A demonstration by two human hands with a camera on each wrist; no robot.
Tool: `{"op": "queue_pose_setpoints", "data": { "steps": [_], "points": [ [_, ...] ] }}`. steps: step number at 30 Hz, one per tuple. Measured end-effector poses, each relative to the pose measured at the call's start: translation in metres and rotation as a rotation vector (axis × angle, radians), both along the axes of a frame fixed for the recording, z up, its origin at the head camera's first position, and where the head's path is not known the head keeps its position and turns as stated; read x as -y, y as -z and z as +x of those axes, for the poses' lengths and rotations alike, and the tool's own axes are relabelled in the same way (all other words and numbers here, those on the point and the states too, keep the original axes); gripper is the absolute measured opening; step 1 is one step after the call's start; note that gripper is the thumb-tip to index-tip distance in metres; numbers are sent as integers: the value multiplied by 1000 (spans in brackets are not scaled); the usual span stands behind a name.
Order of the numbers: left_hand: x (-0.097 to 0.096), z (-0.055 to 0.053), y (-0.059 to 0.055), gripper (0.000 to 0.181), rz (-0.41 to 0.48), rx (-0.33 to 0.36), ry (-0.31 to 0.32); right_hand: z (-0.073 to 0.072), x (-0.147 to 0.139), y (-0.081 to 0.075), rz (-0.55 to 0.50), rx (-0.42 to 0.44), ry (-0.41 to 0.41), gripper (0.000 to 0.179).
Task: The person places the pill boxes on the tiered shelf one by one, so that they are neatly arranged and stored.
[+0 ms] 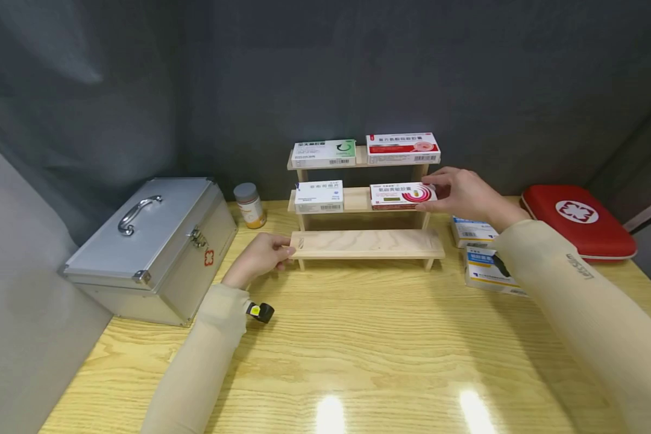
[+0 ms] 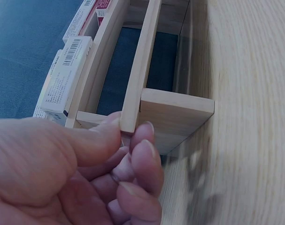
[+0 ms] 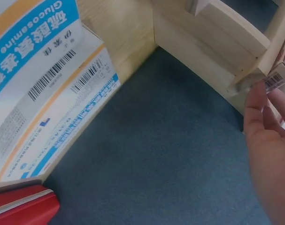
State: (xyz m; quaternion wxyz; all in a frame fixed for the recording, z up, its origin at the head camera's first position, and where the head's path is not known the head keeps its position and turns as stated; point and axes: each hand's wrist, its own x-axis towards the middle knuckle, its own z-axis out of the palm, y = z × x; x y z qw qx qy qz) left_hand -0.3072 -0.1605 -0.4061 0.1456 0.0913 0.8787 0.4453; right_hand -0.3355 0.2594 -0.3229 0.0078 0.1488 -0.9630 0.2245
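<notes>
A three-step wooden display rack [image 1: 366, 244] stands on the table. My left hand [image 1: 263, 259] pinches the left end of its lowest board [image 2: 135, 89] between thumb and fingers. At the right of the middle step lies a white medicine box with red and pink rings [image 1: 396, 196]. The thumb and fingers of my right hand [image 1: 463, 196] hold this box by its right end; its barcoded end [image 3: 277, 78] shows in the right wrist view. A white medicine box [image 1: 319, 196] sits left on the same step. On the top step are a green-and-white box [image 1: 323, 153] and a red-and-white box [image 1: 402, 148].
A silver first-aid case [image 1: 146, 241] stands at the left, with a grey-capped bottle [image 1: 249, 206] beside it. Right of the rack are two blue-and-white boxes [image 1: 480, 274], partly behind my right forearm. A red first-aid pouch [image 1: 580, 220] lies farther right. Dark cloth [image 1: 325, 66] hangs behind.
</notes>
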Motion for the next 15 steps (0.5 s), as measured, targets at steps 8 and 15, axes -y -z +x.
{"op": "queue_pose_setpoints", "data": {
  "steps": [8, 15],
  "points": [
    [-1, 1, -2, 39, 17, 12, -8, -2, -1, 3, -19, 37, 16, 75],
    [0, 2, -1, 38, 14, 14, -5, -1, 1, 4, -26, 52, 20, 82]
  ]
}}
